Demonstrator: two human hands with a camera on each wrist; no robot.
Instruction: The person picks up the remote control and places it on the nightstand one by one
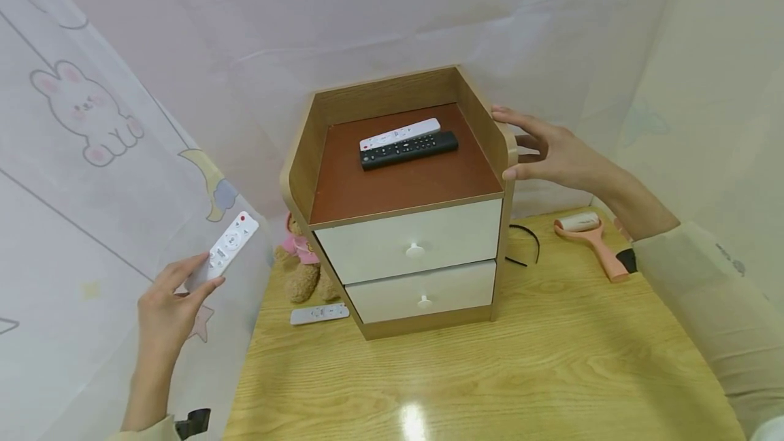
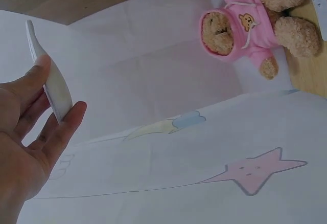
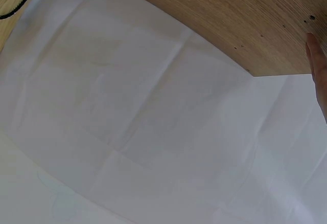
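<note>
My left hand [image 1: 168,301]: pinching a white remote [image 1: 231,240], held left of the worktop [image 1: 343,386]; long axis slanting up to the right, red-button end uppermost. Open air, then the drawer cabinet [image 1: 404,189]: top walled left, back and right, front edge low, bearing another white remote [image 1: 401,133] and a black remote [image 1: 409,151]. My right hand [image 1: 560,155]: fingers spread, unclenched, at the cabinet's right wall.

A white, red-buttoned remote [image 1: 233,242] slants upward in the left grip [image 1: 170,299].

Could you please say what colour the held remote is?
The remote is white with a red button, clearest in head view.
</note>
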